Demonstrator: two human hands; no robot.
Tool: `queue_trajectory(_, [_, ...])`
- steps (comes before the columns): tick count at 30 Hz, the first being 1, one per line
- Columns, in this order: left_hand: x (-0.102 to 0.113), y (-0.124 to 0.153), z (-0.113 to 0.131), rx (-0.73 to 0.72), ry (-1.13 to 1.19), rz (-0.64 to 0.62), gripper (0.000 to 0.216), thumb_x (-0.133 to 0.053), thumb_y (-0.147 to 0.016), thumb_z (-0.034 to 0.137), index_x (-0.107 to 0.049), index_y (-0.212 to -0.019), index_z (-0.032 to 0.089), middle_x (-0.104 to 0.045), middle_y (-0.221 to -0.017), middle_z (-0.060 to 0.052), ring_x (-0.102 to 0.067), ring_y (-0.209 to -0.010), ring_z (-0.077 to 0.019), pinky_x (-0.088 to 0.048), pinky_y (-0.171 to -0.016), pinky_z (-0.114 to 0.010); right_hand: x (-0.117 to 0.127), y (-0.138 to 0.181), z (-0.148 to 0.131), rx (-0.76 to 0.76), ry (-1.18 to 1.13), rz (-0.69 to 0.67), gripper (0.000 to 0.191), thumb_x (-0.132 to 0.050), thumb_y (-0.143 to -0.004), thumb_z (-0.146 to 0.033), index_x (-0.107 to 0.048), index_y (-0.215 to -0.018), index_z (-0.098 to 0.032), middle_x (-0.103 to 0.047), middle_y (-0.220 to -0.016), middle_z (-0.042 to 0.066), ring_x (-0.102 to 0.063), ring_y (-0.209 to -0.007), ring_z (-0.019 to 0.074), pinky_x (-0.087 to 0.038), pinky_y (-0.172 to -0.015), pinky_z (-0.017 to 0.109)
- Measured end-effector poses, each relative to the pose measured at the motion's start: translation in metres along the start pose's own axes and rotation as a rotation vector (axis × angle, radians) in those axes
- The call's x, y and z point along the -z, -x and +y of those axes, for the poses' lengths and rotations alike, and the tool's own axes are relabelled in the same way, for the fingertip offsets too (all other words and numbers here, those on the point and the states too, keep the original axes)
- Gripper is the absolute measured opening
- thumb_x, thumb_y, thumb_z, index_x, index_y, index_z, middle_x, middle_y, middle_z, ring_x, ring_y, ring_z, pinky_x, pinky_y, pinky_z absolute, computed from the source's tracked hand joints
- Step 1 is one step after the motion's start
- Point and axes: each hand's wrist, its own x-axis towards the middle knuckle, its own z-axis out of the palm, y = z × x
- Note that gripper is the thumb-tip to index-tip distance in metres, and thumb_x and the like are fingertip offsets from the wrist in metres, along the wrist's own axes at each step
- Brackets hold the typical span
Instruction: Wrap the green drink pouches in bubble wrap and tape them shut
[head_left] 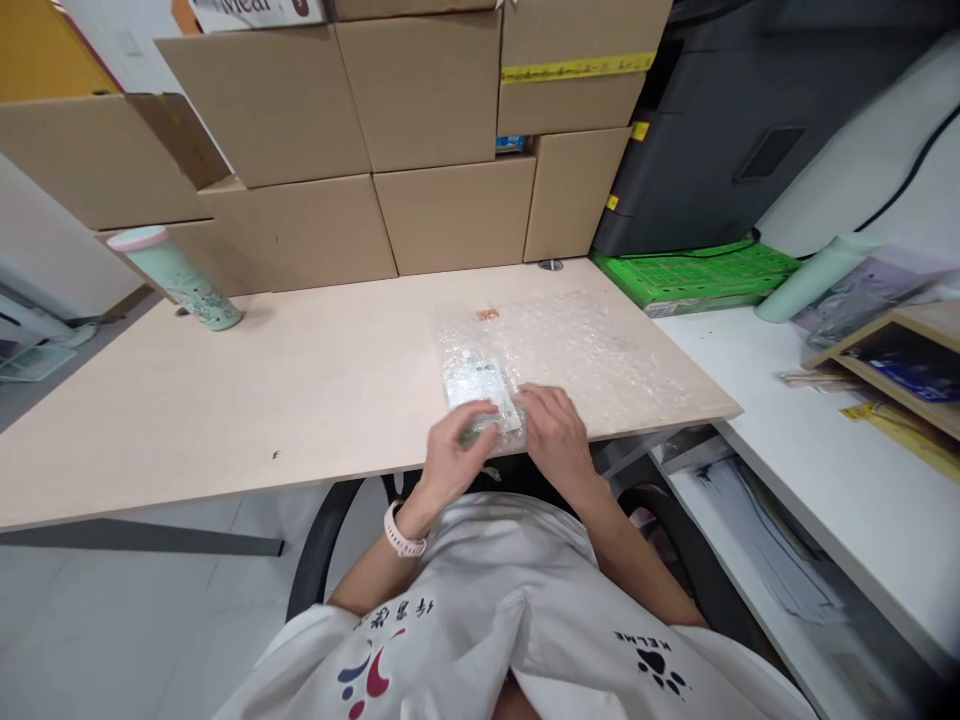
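Note:
A sheet of clear bubble wrap [592, 350] lies spread across the right half of the table. On its left end rests a small white packet with dark print [478, 383], partly covered by my hands. My left hand [456, 455] holds the packet's near left corner, thumb and fingers curved around it. At the packet's right side, my right hand [555, 435] has its fingers bent together on the bubble wrap; the fingertips' exact grip is partly hidden. An orange label or print [487, 314] shows at the wrap's far edge.
A pale wooden table [337, 400] carries a green tumbler with a pink lid [180, 280] at the left. Stacked cardboard boxes [450, 220] line the back. To the right are a green crate [697, 275], a dark case [697, 150] and a white side desk [810, 450].

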Motion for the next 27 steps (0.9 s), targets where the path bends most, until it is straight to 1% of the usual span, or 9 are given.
queue_trajectory(2, [0.009,0.004,-0.004,0.124,0.078,0.33,0.031,-0.063,-0.086,0.031,-0.063,-0.117,0.026,-0.065,-0.128,-0.007,-0.059,-0.126,-0.027,-0.047,-0.111,-0.049,0.0,0.008,0.0,0.053,-0.06,-0.058,0.044,-0.032,-0.089,-0.005,-0.062,-0.114,-0.025,-0.07,-0.113,0.006,-0.066,-0.108,0.0261,-0.055,-0.087,0.044])
queue_trajectory(4, [0.018,0.006,-0.004,0.289,0.241,0.437,0.041,-0.061,-0.086,0.036,-0.056,-0.126,0.026,-0.058,-0.138,-0.01,-0.057,-0.13,-0.0277,-0.048,-0.11,-0.05,0.0,0.015,-0.002,0.04,-0.082,-0.092,0.046,-0.033,-0.089,-0.006,-0.06,-0.12,-0.027,-0.07,-0.116,0.006,-0.066,-0.111,0.027,-0.055,-0.089,0.047])
queue_trajectory(6, [0.021,0.006,0.002,0.428,0.445,0.349,0.045,-0.053,-0.091,0.041,-0.049,-0.133,0.026,-0.058,-0.141,-0.011,-0.061,-0.127,-0.0271,-0.052,-0.106,-0.049,0.002,0.019,-0.006,0.0,-0.089,-0.113,0.044,-0.037,-0.091,-0.009,-0.057,-0.125,-0.027,-0.068,-0.121,0.006,-0.064,-0.114,0.0292,-0.053,-0.092,0.05])
queue_trajectory(8, [0.015,0.004,0.011,0.436,0.57,0.248,0.047,-0.043,-0.095,0.043,-0.043,-0.14,0.026,-0.058,-0.143,-0.011,-0.061,-0.129,-0.0255,-0.053,-0.105,-0.048,0.005,0.02,-0.01,-0.045,-0.106,-0.133,0.042,-0.038,-0.093,-0.012,-0.054,-0.129,-0.026,-0.067,-0.121,0.007,-0.063,-0.114,0.0301,-0.052,-0.093,0.052])
queue_trajectory(14, [-0.04,-0.011,0.032,0.066,0.507,-0.139,0.051,-0.045,-0.096,0.033,-0.039,-0.146,0.028,-0.049,-0.153,-0.003,-0.041,-0.146,-0.0219,-0.036,-0.122,-0.047,0.01,0.025,0.0,-0.101,-0.043,-0.037,0.028,-0.043,-0.09,-0.014,-0.059,-0.112,-0.024,-0.064,-0.106,0.011,-0.058,-0.11,0.0332,-0.05,-0.092,0.057])
queue_trajectory(17, [-0.064,-0.015,0.033,0.029,0.345,-0.308,0.053,-0.048,-0.097,0.031,-0.038,-0.149,0.027,-0.046,-0.155,-0.003,-0.039,-0.147,-0.0223,-0.033,-0.123,-0.048,0.017,0.033,0.018,-0.068,0.037,0.012,0.014,-0.051,-0.091,-0.019,-0.063,-0.092,-0.025,-0.063,-0.101,0.011,-0.057,-0.109,0.0351,-0.049,-0.09,0.059])
queue_trajectory(22, [-0.092,-0.013,0.027,0.04,0.176,-0.232,0.059,-0.049,-0.098,0.031,-0.032,-0.154,0.027,-0.037,-0.161,-0.002,-0.034,-0.149,-0.0226,-0.032,-0.124,-0.049,0.048,0.047,0.028,-0.177,0.025,0.032,0.017,-0.053,-0.095,-0.022,-0.063,-0.082,-0.028,-0.067,-0.087,0.006,-0.063,-0.089,0.0294,-0.053,-0.076,0.05])
queue_trajectory(25, [-0.103,-0.015,0.024,0.034,0.119,-0.15,0.062,-0.052,-0.098,0.031,-0.03,-0.155,0.028,-0.035,-0.161,-0.003,-0.035,-0.149,-0.0237,-0.036,-0.122,-0.049,0.064,0.048,0.022,-0.243,0.022,0.213,0.013,-0.051,-0.097,-0.026,-0.064,-0.095,-0.029,-0.068,-0.093,0.007,-0.064,-0.092,0.0288,-0.053,-0.082,0.051])
queue_trajectory(27, [-0.107,-0.016,0.022,0.032,0.095,-0.114,0.064,-0.053,-0.098,0.032,-0.027,-0.156,0.028,-0.036,-0.161,-0.004,-0.036,-0.148,-0.0241,-0.038,-0.122,-0.049,0.066,0.045,0.021,-0.208,-0.045,0.211,0.021,-0.046,-0.1,-0.028,-0.061,-0.114,-0.031,-0.068,-0.109,0.008,-0.063,-0.108,0.0284,-0.052,-0.094,0.052])
